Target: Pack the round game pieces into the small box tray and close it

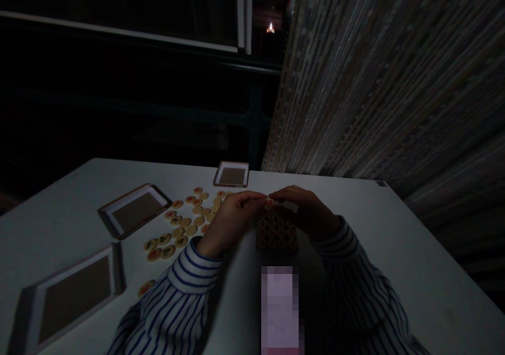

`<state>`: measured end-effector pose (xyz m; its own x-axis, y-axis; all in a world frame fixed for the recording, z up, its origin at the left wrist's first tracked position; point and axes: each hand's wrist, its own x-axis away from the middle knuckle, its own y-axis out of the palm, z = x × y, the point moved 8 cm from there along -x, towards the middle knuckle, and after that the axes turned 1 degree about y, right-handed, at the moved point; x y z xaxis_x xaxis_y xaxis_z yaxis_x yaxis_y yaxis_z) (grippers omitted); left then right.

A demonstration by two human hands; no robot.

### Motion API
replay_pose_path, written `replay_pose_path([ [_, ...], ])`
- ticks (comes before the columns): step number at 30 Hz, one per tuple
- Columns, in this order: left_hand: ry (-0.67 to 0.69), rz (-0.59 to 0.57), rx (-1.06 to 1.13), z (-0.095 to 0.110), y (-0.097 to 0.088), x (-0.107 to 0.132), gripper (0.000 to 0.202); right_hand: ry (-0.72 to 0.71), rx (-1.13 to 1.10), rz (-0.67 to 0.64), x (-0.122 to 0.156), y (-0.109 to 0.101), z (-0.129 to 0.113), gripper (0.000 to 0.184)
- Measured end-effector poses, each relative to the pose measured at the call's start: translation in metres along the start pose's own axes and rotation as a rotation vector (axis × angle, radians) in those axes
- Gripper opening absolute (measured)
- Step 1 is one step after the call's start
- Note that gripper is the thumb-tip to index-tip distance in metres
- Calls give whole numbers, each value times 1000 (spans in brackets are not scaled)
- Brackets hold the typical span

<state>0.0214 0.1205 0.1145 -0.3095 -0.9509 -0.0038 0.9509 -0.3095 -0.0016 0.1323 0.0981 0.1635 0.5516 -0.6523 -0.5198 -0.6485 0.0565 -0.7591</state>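
My left hand (pixel 236 215) and my right hand (pixel 305 208) meet at the fingertips above a small dark box (pixel 276 249). Between those fingertips sits a round Chinese chess piece (pixel 270 202) with a red mark, pinched from both sides. Rows of similar pieces (pixel 276 229) lie in the box, their markings dim in the shadow. To the left of my left hand, loose Chinese chess pieces (pixel 191 230) are scattered on the white table (pixel 394 250), some with red or black characters up and others blank. My left forearm covers part of this spread.
Several shallow trays or lids stand on the table: one at the back (pixel 232 175), another at the left (pixel 136 210) and a larger one at the front left (pixel 74 297). A bead or string curtain (pixel 355 81) hangs at the right. A pixelated rectangle (pixel 280 307) is in front.
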Motion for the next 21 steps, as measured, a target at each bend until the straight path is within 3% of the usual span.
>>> replay_pose_path([
  [15, -3, 25, 11, -8, 0, -1, 31, -13, 72, -69, 3, 8, 8, 27],
  [21, 15, 16, 13, -10, 0, -2, 28, 42, 138, -97, 3, 9, 9, 27],
])
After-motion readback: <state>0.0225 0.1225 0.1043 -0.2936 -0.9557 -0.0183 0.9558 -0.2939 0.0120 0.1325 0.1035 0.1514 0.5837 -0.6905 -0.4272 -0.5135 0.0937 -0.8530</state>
